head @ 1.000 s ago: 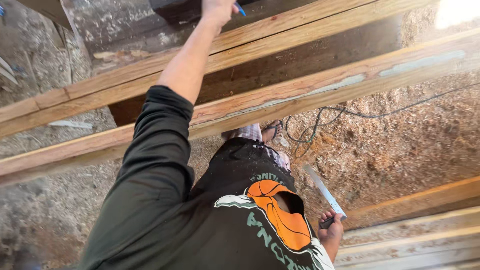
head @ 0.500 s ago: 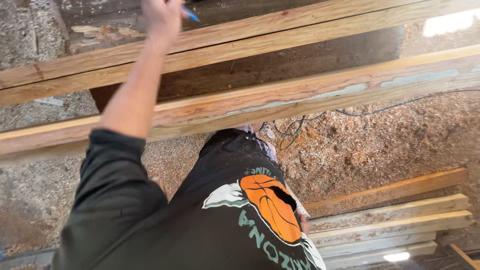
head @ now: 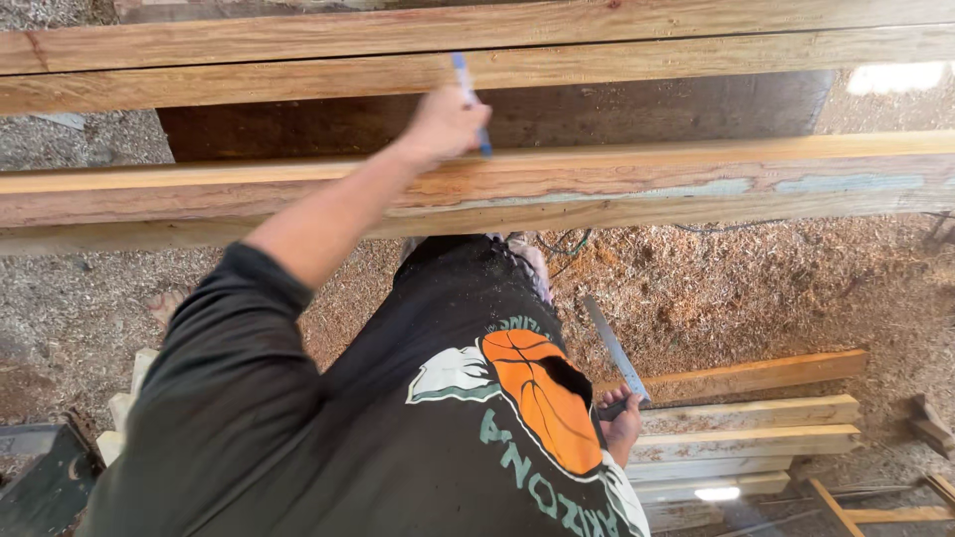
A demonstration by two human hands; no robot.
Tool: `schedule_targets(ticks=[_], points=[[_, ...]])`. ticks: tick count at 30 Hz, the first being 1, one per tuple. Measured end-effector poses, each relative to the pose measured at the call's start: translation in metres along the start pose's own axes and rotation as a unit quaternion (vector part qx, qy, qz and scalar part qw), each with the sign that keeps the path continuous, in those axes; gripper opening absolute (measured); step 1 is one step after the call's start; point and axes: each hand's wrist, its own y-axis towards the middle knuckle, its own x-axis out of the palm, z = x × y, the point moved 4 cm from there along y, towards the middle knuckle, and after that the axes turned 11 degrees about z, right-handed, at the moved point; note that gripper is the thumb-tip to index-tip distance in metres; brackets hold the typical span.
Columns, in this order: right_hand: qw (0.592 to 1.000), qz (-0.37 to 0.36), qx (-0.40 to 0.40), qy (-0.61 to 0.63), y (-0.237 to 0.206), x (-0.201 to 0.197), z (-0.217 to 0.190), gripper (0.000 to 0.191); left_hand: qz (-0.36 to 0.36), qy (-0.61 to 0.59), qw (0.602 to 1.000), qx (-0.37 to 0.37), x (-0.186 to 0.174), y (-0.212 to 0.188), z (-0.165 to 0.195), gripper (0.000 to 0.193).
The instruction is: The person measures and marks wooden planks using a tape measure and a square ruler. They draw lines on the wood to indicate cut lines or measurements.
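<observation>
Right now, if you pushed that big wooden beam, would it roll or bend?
Probably neither. The beam looks thick and squared, so it should stay stiff and not roll. It spans the whole view, so it is likely heavy and would hardly budge.

Your left hand (head: 443,124) dropped from the far beam to the near plank (head: 597,184), blue pen (head: 471,99) now over it (right hand (head: 622,423) back in view, gripping the metal ruler (head: 615,348)).
</observation>
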Motion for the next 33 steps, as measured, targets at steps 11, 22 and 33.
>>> schedule_targets(ticks=[11,22,33], points=[[0.996,-0.079,0.045,-0.002,0.060,-0.005,-0.016,0.043,0.093,-0.023,0.822,0.562,0.034,-0.203,-0.004,0.005],[0.995,-0.099,0.016,-0.020,0.145,-0.137,-0.103,0.042,0.274,0.406,0.629,0.603,0.128,-0.204,-0.073,0.014],[0.995,-0.090,-0.038,0.026,0.192,-0.174,-0.141,0.037,0.318,0.354,0.695,0.539,0.126,-0.290,-0.063,0.013]])
